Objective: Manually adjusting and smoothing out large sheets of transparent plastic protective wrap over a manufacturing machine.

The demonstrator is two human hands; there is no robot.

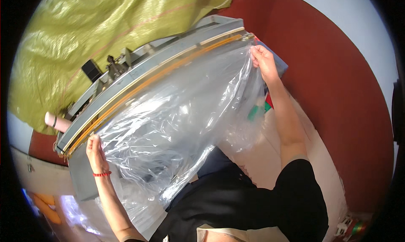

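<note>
A wide clear plastic sheet (168,115) is stretched between my two hands and hangs in shiny creases towards my lap. My left hand (96,151), with a red bead bracelet at the wrist, pinches its near-left edge. Up at the far right, my right hand (263,61) pinches the opposite corner. Just beyond the sheet runs a long grey bar machine (145,75) with an orange strip (152,78) along its length, which looks like a heat sealer. The sheet's far edge lies along this strip. Whether the sheet is a single layer or a bag, I cannot tell.
Behind the machine hangs a yellow-green woven plastic sheet (105,27). A pink roll (57,121) sticks out at the machine's left end, and a black box (91,70) sits on its back. On the right stands a dark red and white wall (329,94). Small items lie at lower right.
</note>
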